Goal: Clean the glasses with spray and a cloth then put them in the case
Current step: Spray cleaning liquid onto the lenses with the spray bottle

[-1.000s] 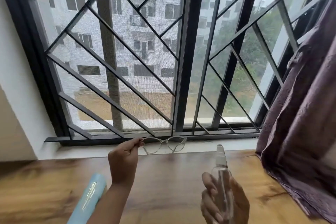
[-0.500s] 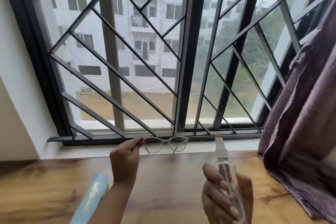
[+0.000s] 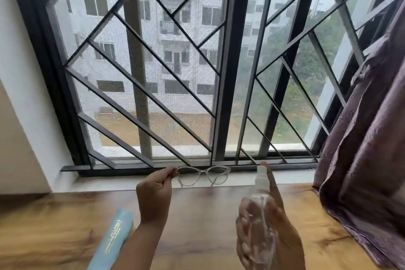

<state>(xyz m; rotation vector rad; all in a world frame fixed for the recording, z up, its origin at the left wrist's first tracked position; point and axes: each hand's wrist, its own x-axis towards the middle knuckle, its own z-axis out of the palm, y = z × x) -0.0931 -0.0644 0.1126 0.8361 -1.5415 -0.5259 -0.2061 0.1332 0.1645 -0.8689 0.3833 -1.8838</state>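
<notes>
Looks like the left hand (image 3: 154, 195) has its fingers (image 3: 169, 174) pinching one corner of the clear-framed glasses (image 3: 202, 178), held out above the wooden table (image 3: 197, 237), I'd guess so the right hand (image 3: 269, 234), clenched round the clear plastic spray bottle (image 3: 260, 210) with a fingertip atop its nozzle, can mist both lenses.

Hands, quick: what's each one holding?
Left hand: pinches the clear-framed glasses by one corner.
Right hand: grips the clear spray bottle.

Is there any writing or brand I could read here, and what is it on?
Light blue case: gold lettering runs along it, too blurred to read.
Spray bottle: no label shows.
Glasses: no marking can be made out.
</notes>
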